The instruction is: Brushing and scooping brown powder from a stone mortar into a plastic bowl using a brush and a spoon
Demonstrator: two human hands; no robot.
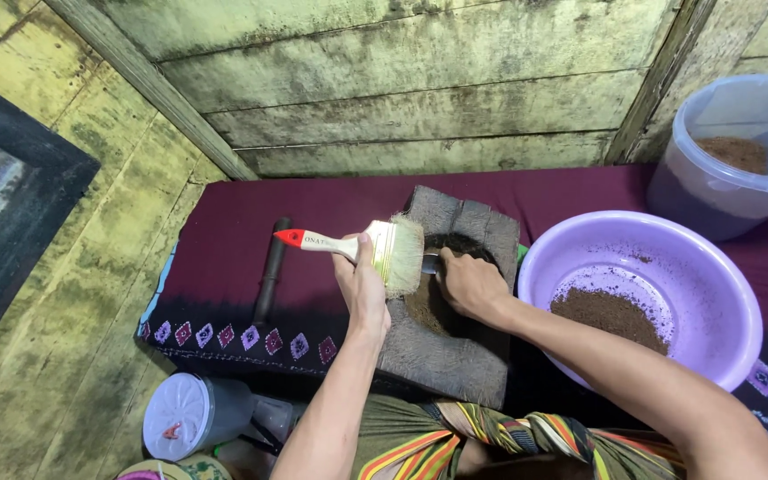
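My left hand (360, 284) grips a flat paint brush (382, 250) with pale bristles and a cream handle tipped in red, its bristles resting at the left edge of a grey wooden block (458, 356). The block has a round hollow holding brown powder (427, 307). My right hand (470, 283) lies over that hollow, closed on a small dark metal tool (430, 263) whose shape is mostly hidden.
A lilac plastic basin (668, 258) with brown powder stands right of the block. A clear tub (740, 151) with powder sits at the back right. A black rod (268, 271) lies on the maroon cloth (224, 222). A white-lidded jar (190, 414) is on the floor.
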